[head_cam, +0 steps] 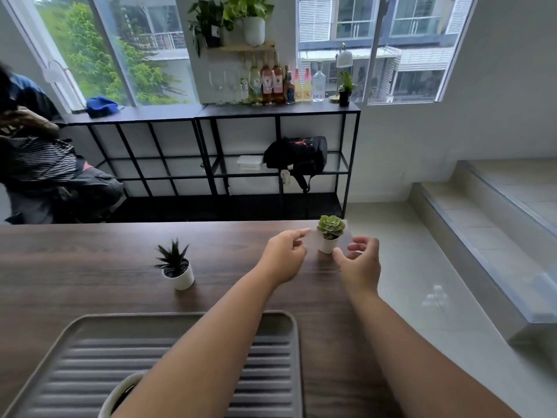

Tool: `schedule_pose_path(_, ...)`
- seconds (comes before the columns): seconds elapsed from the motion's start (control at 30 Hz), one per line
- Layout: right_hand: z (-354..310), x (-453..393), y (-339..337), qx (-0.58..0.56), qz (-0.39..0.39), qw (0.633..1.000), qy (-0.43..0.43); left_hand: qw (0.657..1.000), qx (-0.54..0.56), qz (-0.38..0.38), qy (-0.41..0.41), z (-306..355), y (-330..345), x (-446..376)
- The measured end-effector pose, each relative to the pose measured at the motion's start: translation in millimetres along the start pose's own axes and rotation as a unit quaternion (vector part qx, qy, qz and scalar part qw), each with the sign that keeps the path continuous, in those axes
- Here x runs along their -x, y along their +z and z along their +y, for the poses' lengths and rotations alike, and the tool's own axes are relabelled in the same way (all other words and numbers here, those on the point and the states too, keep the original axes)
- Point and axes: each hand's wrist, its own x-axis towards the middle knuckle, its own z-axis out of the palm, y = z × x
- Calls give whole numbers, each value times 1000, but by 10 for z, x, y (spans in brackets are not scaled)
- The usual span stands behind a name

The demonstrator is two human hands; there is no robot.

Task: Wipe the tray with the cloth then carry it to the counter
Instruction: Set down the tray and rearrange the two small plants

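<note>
A grey ribbed tray (pixel 280 324) lies on the wooden table (pixel 75 260) near its front edge, partly under my left forearm. A white pot (pixel 116 393) stands on the tray at the bottom, mostly hidden by that arm. Both my hands reach to the table's far right corner, on either side of a small succulent in a white pot (pixel 330 233). My left hand (pixel 284 254) is just left of it, index finger stretched out, holding nothing. My right hand (pixel 360 260) is just right of it, fingers loosely curved, apart from the pot. No cloth is in view.
A spiky dark plant in a white pot (pixel 176 265) stands mid-table. Beyond the table is a black shelf unit (pixel 280 113) with bottles, glasses and a black bag. A person sits at far left (pixel 36 152). Tiled floor and steps lie to the right.
</note>
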Motion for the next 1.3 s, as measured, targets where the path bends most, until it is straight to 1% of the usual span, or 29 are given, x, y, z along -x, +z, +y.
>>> schedule_pose_path(0.03, -60, 112, 32, -14, -4, 1000, -12, 1000, -11, -1, 18, 20, -127, 87)
schedule_pose_path(0.07, -123, 215, 86, -19, -25, 999, -30, 999, -21, -12, 32, 20, -263, 196)
schedule_pose_path(0.13, -254, 394, 249, -1, -94, 993, -78, 997, -44, -51, 41, -34, -563, 471)
schedule_pose_path(0.23, -437, 630, 593, 34, -215, 968, -129, 994, -61, -88, 0, -270, -1030, 933)
schedule_pose_path(0.3, -508, 767, 848, 56, -287, 948, -128, 991, -90, -90, -42, -497, -1323, 1192)
schedule_pose_path(0.4, -549, 934, 1200, 77, -356, 927, -91, 984, -132, -61, -105, -846, -1710, 1456)
schedule_pose_path(0.43, -559, 987, 1300, 83, -369, 922, -78, 983, -134, -42, -122, -952, -1820, 1508)
schedule_pose_path(0.5, -587, 1089, 1488, 98, -386, 915, -66, 978, -134, 25, -156, -1142, -1991, 1555)
schedule_pose_path(0.6, -641, 1225, 1729, 112, -397, 909, -63, 967, -138, 120, -180, -1339, -2100, 1483)
schedule_pose_path(0.67, -676, 1282, 1861, 111, -391, 911, -61, 966, -121, 144, -178, -1401, -2112, 1376)
schedule_pose_path(0.73, -696, 1313, 1960, 107, -379, 918, -57, 968, -127, 138, -166, -1427, -2114, 1267)
schedule_pose_path(0.87, -681, 1325, 2079, 103, -352, 929, -53, 980, -122, 92, -125, -1402, -2092, 1067)
schedule_pose_path(1.0, -626, 1311, 2108, 70, -310, 948, -13, 985, -107, 93, -103, -1385, -2065, 997)
schedule_pose_path(1.13, -581, 1278, 1987, 25, -292, 956, 20, 987, -95, 84, -96, -1308, -1974, 964)
schedule_pose_path(1.23, -566, 1195, 1792, -5, -285, 958, 26, 991, -73, 70, -88, -1133, -1854, 877)
schedule_pose_path(1.3, -580, 1090, 1606, -26, -262, 964, 22, 993, -68, 68, -74, -947, -1752, 785)
